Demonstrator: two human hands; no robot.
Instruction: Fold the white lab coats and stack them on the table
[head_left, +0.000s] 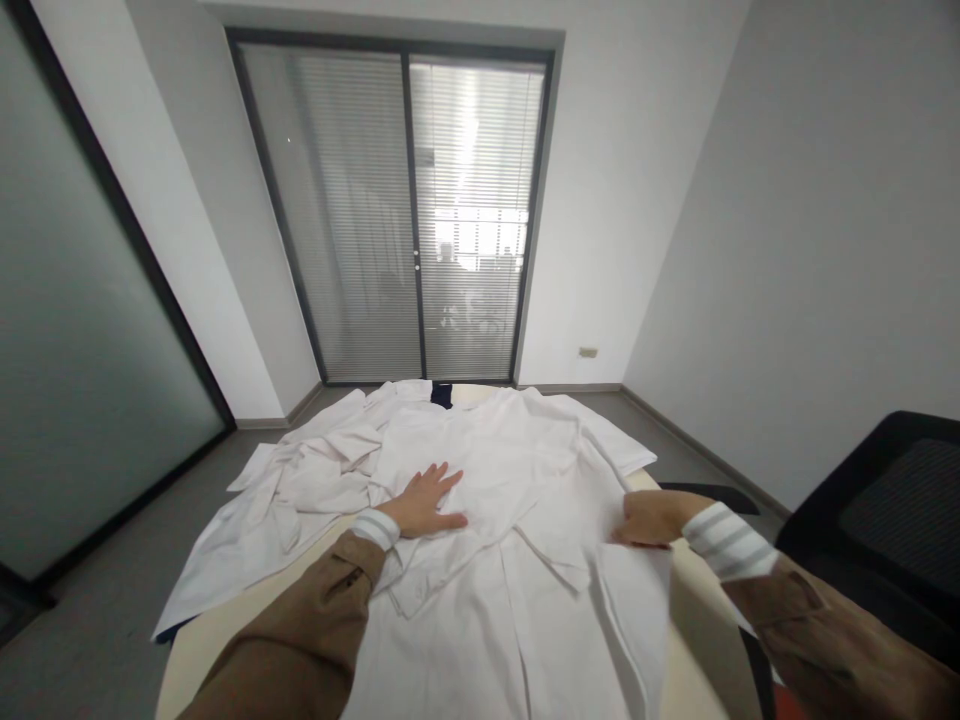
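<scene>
A long white coat [480, 440] lies spread over the table, wrinkled, with its lower part running out of view at the bottom. Flat on its middle rests my left hand [426, 503], fingers spread and holding nothing. Farther right, my right hand [646, 517] is closed on the coat's right side, near a folded-over panel. Its fingertips are partly hidden and slightly blurred. Left of this coat lies more crumpled white clothing [300, 490], overlapping it.
The pale table [701, 630] has a rounded edge. A small dark blue piece of cloth [442, 395] shows at its far end. A black mesh chair [885, 520] stands close on the right. Beyond the table are glass doors with blinds [472, 200].
</scene>
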